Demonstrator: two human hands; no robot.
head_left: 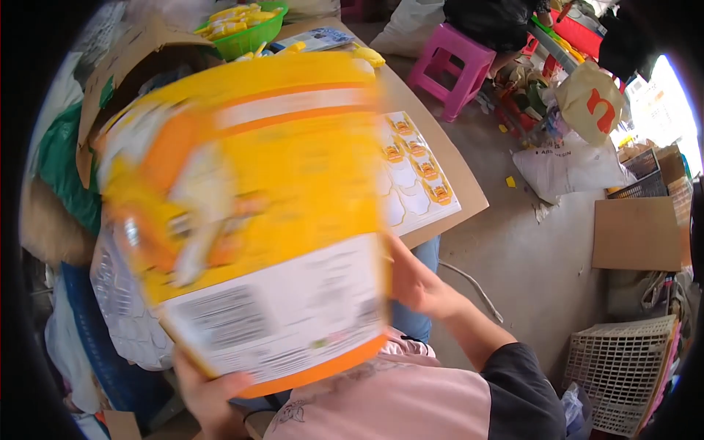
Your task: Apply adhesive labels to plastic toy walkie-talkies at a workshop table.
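Observation:
A large yellow printed packaging piece with orange bands and a white barcode panel fills the middle of the head view, blurred by motion. Whether it is a flat sheet or a box, I cannot tell. My left hand grips its lower left corner, the thumb lying over the front. At the right edge is my right hand, its fingers mostly hidden behind the yellow piece. Beyond that edge, a sheet of white and orange labels lies on a cardboard-topped table.
A green basket of yellow items stands at the far end of the table. To the left are an open cardboard box and a green bag. On the right floor are a pink stool, sacks and a white plastic crate.

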